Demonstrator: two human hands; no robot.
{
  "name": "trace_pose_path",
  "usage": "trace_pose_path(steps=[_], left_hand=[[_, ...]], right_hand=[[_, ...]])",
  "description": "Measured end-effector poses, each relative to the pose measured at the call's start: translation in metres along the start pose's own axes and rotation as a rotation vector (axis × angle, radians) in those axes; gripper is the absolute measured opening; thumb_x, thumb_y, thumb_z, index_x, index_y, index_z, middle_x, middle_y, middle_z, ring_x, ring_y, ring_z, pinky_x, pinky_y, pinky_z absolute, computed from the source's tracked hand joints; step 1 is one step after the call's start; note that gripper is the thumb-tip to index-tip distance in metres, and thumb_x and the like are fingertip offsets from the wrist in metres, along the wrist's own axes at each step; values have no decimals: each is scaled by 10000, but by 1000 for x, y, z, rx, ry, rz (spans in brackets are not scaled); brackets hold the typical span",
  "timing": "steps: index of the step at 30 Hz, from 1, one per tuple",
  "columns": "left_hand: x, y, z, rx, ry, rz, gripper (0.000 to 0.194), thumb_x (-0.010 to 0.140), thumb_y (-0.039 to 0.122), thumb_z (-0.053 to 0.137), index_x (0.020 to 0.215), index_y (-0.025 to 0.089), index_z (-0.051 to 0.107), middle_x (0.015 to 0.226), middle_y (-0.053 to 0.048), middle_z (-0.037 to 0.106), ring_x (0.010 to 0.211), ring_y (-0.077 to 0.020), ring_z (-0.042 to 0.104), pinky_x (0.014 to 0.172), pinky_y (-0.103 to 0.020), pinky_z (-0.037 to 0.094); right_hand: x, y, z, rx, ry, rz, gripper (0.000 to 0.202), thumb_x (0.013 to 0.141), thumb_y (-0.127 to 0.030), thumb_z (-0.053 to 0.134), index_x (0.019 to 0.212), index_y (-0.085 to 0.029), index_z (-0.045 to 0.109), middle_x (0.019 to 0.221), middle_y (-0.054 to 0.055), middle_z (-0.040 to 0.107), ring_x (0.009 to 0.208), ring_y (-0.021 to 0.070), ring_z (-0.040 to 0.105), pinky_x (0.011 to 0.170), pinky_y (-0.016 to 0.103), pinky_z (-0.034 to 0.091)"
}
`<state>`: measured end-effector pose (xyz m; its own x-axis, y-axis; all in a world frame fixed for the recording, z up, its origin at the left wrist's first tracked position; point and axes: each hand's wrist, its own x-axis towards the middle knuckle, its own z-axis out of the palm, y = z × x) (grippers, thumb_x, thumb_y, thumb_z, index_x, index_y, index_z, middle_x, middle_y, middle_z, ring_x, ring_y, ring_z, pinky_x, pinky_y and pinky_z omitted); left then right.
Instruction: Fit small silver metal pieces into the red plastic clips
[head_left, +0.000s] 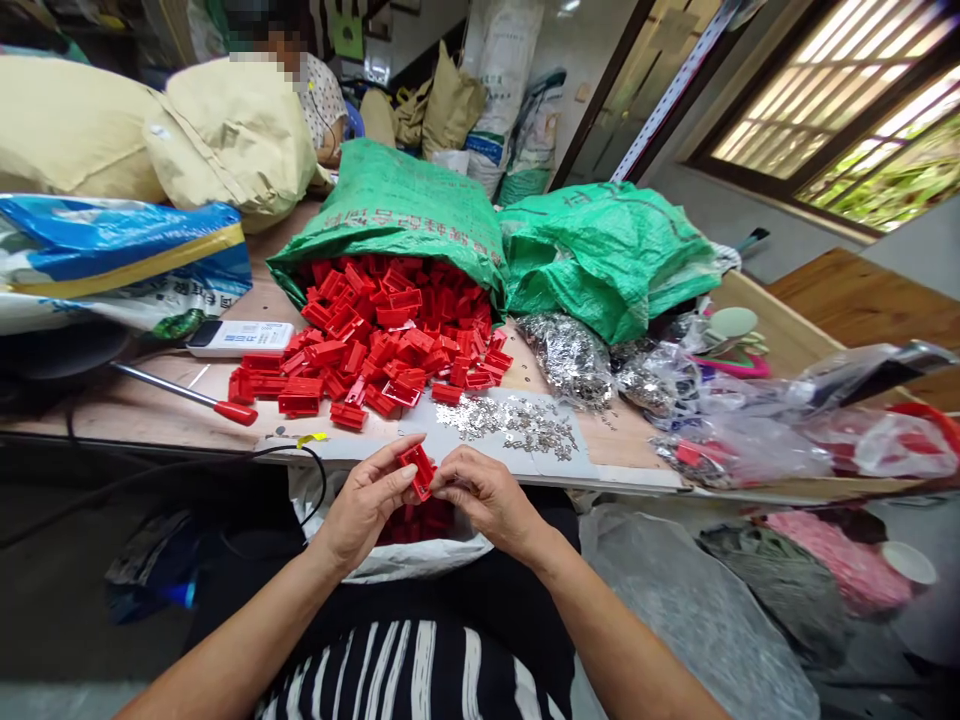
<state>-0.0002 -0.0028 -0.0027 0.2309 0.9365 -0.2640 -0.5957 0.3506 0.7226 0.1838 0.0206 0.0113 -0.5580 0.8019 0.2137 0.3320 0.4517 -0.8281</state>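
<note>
At left, a blue bag point(120, 250) bears characters too blurred to read; beside it, a white box point(241, 338) has illegible print. At upper centre, a green sack point(409, 190) shows red Chinese characters above a red heap point(405, 335). At lower centre, the left hand point(366, 503) pinches a red part point(420, 468); the right hand point(486, 495) presses its fingertips together at the part's right edge, their contents hidden. Right of centre lie metal pieces point(517, 425), then clear bags point(754, 440).

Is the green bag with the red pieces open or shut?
Open: red pieces spill from the wide mouth of the green bag onto the table.
</note>
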Motion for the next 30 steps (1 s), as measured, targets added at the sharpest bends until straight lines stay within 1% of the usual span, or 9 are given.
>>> trace_pose_path(steps=[4, 7, 9, 13, 16, 18, 21, 24, 30], left_hand=[[-1, -4, -1, 66, -35, 9, 408, 751, 227, 704, 1155, 207, 651, 932, -47, 704, 829, -141, 633, 780, -248, 500], [0, -6, -4, 119, -53, 36, 431, 745, 228, 710, 1169, 216, 633, 963, -44, 704, 900, -164, 636, 840, -274, 493], [3, -5, -7, 181, -55, 71, 438, 736, 232, 718, 1165, 222, 625, 1000, -44, 703, 946, -174, 633, 869, -286, 488], [13, -1, -18, 419, -19, 194, 476, 708, 246, 737, 1165, 221, 607, 1040, -46, 692, 960, -188, 636, 883, -314, 490], [23, 2, -28, 730, 19, 366, 428, 710, 235, 730, 1127, 216, 630, 1149, -61, 655, 1080, -211, 592, 983, -354, 427], [30, 5, -34, 929, 12, 476, 372, 729, 217, 710, 1096, 217, 643, 1146, -59, 652, 1095, -207, 579, 1004, -359, 403], [39, 8, -39, 1121, -40, 586, 329, 752, 181, 675, 1077, 212, 638, 1066, -57, 670, 1016, -193, 601, 937, -345, 444], [46, 10, -39, 1226, -84, 616, 324, 759, 150, 642, 1079, 198, 628, 1035, -59, 684, 971, -186, 619, 885, -328, 470], [52, 15, -39, 1279, -140, 526, 343, 754, 149, 612, 1094, 191, 625, 949, -28, 714, 836, -162, 650, 798, -280, 489]], right_hand=[[-1, 1, 0, 126, -68, 129, 42, 830, -202, 651, 872, -201, 650, 870, 18, 596, 756, 127, 556, 697, 245, 439], [-1, 1, 0, 258, -54, 243, 178, 805, -292, 681, 904, -198, 568, 840, -13, 566, 638, 95, 491, 600, 221, 406], [-1, 1, -1, 284, -22, 283, 248, 814, -341, 664, 933, -204, 495, 854, -21, 540, 625, 86, 459, 596, 217, 398], [-1, 2, -7, 156, -9, 311, 212, 902, -354, 529, 1013, -207, 424, 949, 6, 521, 718, 110, 481, 678, 252, 424], [1, 5, -8, -23, -24, 283, 125, 960, -273, 404, 1037, -203, 473, 971, 30, 530, 874, 152, 508, 803, 300, 422], [3, 9, -5, -131, -28, 236, 174, 961, -224, 390, 1061, -206, 532, 987, 46, 528, 935, 165, 511, 851, 313, 412], [6, 16, 0, -262, -21, 197, 236, 935, -186, 449, 1129, -215, 580, 954, 56, 543, 902, 169, 537, 828, 303, 422], [10, 22, 4, -347, 8, 200, 231, 898, -182, 526, 1115, -214, 600, 909, 46, 602, 841, 166, 570, 768, 285, 431], [17, 28, 5, -382, 2, 155, 129, 859, -162, 578, 954, -206, 654, 884, 29, 660, 812, 148, 598, 750, 256, 437]])
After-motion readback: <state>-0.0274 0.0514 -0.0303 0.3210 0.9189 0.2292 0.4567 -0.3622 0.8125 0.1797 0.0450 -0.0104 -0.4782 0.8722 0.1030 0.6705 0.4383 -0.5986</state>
